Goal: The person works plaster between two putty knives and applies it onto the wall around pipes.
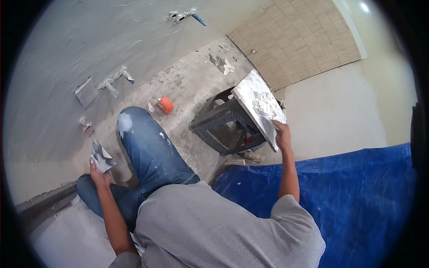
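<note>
My left hand (102,177) is closed around a putty knife (102,157), its flat blade smeared grey and white, beside the grey wall. Out to the right, my right hand (282,135) is at the edge of a flat board (246,89), close to a heap of wet white plaster (264,105). Its fingers are curled, and what they grip, if anything, is too small to tell. Under the board stands a dark woven-pattern plastic stool (225,123).
On the dusty concrete floor (190,85) lies an orange object (166,105). Capped pipe stubs (117,81) and a square box (86,91) stick out of the left wall. A blue tarp (348,192) spreads at the right, below a beige tiled patch (295,40).
</note>
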### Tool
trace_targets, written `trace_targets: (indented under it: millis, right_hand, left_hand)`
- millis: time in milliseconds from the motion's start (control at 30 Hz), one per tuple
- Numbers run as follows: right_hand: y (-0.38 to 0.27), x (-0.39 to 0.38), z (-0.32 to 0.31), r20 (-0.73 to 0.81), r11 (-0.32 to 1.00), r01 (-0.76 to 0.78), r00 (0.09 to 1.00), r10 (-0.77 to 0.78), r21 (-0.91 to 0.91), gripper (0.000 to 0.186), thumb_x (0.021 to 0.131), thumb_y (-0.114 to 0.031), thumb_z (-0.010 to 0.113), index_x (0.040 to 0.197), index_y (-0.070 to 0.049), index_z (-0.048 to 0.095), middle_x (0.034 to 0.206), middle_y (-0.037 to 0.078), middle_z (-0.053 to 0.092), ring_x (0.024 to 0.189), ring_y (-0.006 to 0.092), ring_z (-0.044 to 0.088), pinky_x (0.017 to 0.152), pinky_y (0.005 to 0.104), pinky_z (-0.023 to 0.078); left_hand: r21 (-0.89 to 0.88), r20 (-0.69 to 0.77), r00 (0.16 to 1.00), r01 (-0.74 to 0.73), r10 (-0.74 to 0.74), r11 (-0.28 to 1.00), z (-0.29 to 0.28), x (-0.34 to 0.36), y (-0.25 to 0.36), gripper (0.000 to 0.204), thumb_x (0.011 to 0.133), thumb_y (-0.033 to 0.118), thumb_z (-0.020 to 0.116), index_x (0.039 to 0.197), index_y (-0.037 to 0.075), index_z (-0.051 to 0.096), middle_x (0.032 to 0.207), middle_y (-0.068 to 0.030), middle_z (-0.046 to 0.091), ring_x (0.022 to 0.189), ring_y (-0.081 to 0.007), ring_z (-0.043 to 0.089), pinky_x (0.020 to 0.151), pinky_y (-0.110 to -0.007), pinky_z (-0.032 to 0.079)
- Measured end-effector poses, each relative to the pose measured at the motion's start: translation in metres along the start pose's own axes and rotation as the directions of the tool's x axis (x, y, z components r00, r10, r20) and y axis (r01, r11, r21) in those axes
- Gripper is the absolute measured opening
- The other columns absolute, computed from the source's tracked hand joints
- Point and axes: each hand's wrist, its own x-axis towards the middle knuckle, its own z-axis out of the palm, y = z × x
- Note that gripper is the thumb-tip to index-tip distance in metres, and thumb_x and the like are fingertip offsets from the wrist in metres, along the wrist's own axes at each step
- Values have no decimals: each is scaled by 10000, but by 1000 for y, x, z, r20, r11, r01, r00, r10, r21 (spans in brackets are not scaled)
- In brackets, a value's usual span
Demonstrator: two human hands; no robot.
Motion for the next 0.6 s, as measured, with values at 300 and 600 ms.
trace_targets:
  millis: [300,600]
  right_hand:
    - [0,10,-24,97,983,-175,981,170,49,499,795,122,515,1170,-133,723,1221,118,683,1028,334,592,940,387,483]
    - [13,3,-29,420,990,-135,896,142,-46,559,788,112,528,1249,-160,689,1271,104,663,1085,329,589,1005,374,471]
  left_hand:
    - [6,1,999,-47,47,999,-1,-9,8,440,1053,325,407,1415,91,495,1373,-62,582,1240,-252,571,1037,-416,467]
    - [36,77,995,-71,68,997,-2,-11,4,446,1044,341,428,1391,74,508,1354,-66,587,1228,-254,574,1049,-425,456]
